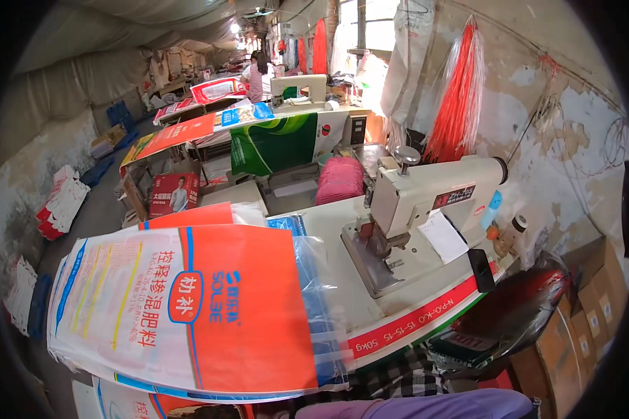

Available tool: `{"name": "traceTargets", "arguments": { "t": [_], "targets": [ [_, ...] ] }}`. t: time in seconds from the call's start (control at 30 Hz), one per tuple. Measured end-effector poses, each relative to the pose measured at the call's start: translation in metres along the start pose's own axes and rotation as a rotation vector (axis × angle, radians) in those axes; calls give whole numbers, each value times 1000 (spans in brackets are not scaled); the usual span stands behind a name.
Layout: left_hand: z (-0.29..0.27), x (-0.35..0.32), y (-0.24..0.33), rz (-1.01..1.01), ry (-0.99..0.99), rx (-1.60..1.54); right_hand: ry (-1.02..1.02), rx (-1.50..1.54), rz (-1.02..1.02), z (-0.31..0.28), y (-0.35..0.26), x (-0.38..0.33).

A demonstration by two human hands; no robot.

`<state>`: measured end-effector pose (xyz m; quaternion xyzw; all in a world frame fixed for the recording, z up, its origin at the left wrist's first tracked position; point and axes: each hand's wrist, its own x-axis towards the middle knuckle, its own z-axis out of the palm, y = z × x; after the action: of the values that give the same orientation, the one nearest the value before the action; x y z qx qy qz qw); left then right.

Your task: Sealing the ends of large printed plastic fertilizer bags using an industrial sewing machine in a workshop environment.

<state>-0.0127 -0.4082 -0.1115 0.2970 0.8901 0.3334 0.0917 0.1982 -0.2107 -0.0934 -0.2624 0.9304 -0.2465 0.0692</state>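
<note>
Neither of my hands shows. A purple sleeve (447, 406) lies across the bottom edge, and I cannot tell which arm it belongs to; whatever that hand holds is hidden below the picture. Just above and left of the sleeve is a stack of orange and white printed woven sacks (252, 300), with clear and blue plastic edges on its right side. To the right of the stack stands a cream sewing machine (426, 188) on a pale worktable (314, 227). Part of another printed sack (122, 401) shows beneath the stack at the lower left.
Behind the machine's needle area sits a pink thread cone (340, 179). A black phone (481, 271) and white paper (444, 237) lie at its right. Red strands (457, 98) hang on the wall. Cardboard boxes (566, 342) stand at right. A person (259, 77) is far off.
</note>
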Motion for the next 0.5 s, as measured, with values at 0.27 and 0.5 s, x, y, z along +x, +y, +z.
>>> {"name": "traceTargets", "arguments": {
  "t": [0.27, 0.5],
  "targets": [
    [-1, -22, -89, -177, 17, -179, 674, -198, 458, 30, 37, -71],
    [57, -28, -27, -258, 105, 371, 374, 19, 535, 25, 12, -146]
  ]
}}
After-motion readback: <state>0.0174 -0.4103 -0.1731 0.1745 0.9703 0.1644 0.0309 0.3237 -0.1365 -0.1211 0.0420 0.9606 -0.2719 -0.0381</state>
